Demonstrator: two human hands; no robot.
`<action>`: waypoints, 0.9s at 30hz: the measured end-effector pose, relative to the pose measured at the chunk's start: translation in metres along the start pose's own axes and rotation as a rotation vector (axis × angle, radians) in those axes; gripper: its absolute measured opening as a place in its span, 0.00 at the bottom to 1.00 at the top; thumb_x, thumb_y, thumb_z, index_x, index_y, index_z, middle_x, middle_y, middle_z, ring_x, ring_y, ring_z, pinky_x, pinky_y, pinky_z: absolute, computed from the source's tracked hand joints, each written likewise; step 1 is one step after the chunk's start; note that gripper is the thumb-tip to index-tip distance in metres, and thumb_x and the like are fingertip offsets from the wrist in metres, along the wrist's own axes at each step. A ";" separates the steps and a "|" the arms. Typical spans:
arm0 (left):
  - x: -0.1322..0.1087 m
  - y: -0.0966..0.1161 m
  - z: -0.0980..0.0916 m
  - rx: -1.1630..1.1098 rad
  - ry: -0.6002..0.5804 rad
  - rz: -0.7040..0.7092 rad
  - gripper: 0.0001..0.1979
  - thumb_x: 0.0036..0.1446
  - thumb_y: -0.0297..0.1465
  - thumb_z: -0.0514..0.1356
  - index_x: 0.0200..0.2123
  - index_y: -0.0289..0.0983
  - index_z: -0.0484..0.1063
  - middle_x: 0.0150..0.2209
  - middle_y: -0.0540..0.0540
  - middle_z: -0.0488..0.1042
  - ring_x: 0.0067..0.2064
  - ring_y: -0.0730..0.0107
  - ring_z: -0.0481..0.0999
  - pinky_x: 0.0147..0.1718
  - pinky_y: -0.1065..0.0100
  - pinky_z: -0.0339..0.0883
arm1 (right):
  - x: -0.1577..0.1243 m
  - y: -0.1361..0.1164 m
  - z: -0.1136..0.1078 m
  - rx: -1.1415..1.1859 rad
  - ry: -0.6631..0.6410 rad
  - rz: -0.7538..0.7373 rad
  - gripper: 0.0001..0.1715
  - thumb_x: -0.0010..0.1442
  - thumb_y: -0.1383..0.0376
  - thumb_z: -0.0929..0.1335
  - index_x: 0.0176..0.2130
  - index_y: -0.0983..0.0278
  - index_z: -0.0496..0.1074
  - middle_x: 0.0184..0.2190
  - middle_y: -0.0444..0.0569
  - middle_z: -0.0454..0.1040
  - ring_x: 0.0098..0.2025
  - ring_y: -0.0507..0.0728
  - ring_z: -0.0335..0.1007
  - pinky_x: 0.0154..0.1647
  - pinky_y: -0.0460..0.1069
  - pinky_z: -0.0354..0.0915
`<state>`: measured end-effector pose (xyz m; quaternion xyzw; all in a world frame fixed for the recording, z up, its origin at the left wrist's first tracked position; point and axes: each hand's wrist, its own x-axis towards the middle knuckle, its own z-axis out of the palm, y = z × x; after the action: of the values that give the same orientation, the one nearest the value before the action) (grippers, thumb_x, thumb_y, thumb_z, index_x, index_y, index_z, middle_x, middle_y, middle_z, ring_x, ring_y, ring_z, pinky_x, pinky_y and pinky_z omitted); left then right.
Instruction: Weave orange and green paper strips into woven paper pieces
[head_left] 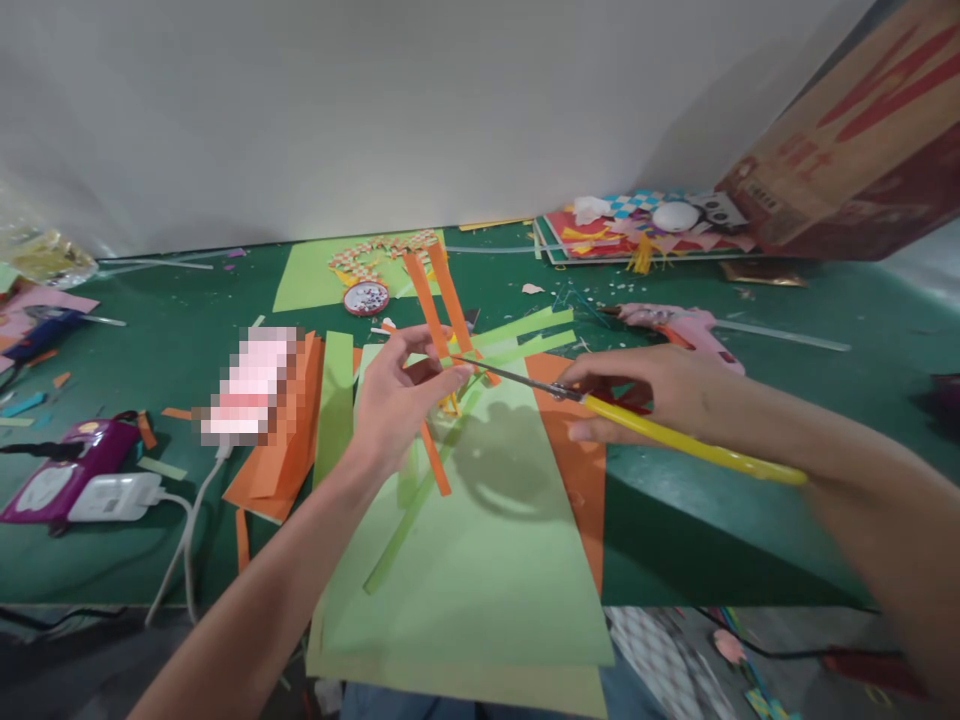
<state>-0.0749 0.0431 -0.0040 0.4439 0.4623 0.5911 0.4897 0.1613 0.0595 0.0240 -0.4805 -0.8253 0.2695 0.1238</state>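
My left hand [397, 400] is pinched on a bundle of orange paper strips [442, 295] and green paper strips [525, 335], held up over the table. My right hand [645, 395] is closed on yellow-handled scissors [675, 440], whose blades [510, 375] point left and touch the strips near my left fingers. Below both hands lies a large light-green paper sheet [487, 560] with an orange sheet [577, 450] under its right side.
The dark green table [750, 520] carries a pink glue gun [686, 325], a stack of orange paper [289, 440], a green strip [335, 400], a round tin [366, 297], a purple device with a white charger [112, 495], craft scraps and a cardboard box [855, 150].
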 end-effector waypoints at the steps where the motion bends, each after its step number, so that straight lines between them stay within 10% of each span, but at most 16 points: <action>1: 0.000 0.000 0.000 0.005 -0.004 0.000 0.17 0.39 0.25 0.69 0.35 0.38 0.71 0.34 0.51 0.72 0.33 0.74 0.74 0.32 0.70 0.70 | 0.001 -0.001 0.000 -0.019 -0.022 -0.016 0.23 0.50 0.46 0.69 0.37 0.60 0.74 0.29 0.45 0.75 0.29 0.54 0.66 0.27 0.47 0.62; 27: 0.000 0.000 0.000 0.029 -0.029 -0.022 0.15 0.40 0.26 0.68 0.35 0.38 0.72 0.36 0.50 0.72 0.34 0.74 0.74 0.32 0.70 0.70 | 0.003 -0.004 -0.002 -0.020 -0.033 -0.023 0.24 0.51 0.45 0.68 0.36 0.61 0.74 0.26 0.45 0.71 0.26 0.53 0.61 0.28 0.48 0.58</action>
<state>-0.0750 0.0429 -0.0036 0.4542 0.4685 0.5724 0.4966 0.1579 0.0612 0.0273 -0.4676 -0.8353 0.2679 0.1085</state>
